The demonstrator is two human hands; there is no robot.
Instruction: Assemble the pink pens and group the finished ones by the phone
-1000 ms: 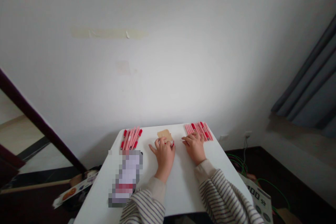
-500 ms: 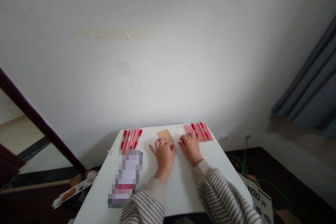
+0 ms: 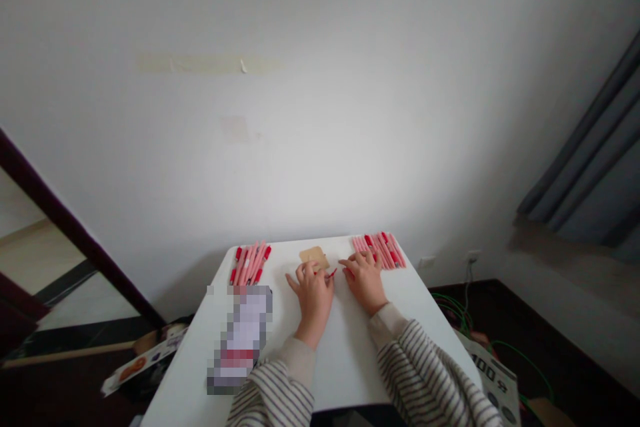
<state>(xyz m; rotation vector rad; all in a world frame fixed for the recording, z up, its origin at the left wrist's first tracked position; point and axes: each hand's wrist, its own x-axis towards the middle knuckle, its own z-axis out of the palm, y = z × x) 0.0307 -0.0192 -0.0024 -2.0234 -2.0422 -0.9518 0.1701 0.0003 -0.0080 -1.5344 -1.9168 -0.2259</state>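
My left hand (image 3: 315, 295) is closed near the table's middle, its thumb out to the side. From its fingers a slim red pen piece (image 3: 333, 273) points right, its rest hidden by the hand. Just across a small gap, my right hand (image 3: 365, 285) has its fingers bent down close to the tabletop. A bit of red shows beneath those fingers, too covered to name. Behind my left hand lies a tan, rounded-corner pad (image 3: 313, 255). Pink and red pens (image 3: 250, 263) lie bunched at the left back; a row of similar pens (image 3: 393, 252) lies beyond my right hand.
A blurred-out long pouch or package (image 3: 243, 337) rests on the left of the white table (image 3: 345, 360). The wall (image 3: 320, 167) stands right behind the table. Green cables (image 3: 453, 307) and a printed box (image 3: 493, 373) are on the floor at right.
The red piece now sticks out further from my left hand's fingers. My right fingers have straightened a little; both hands stay in nearly the same place.
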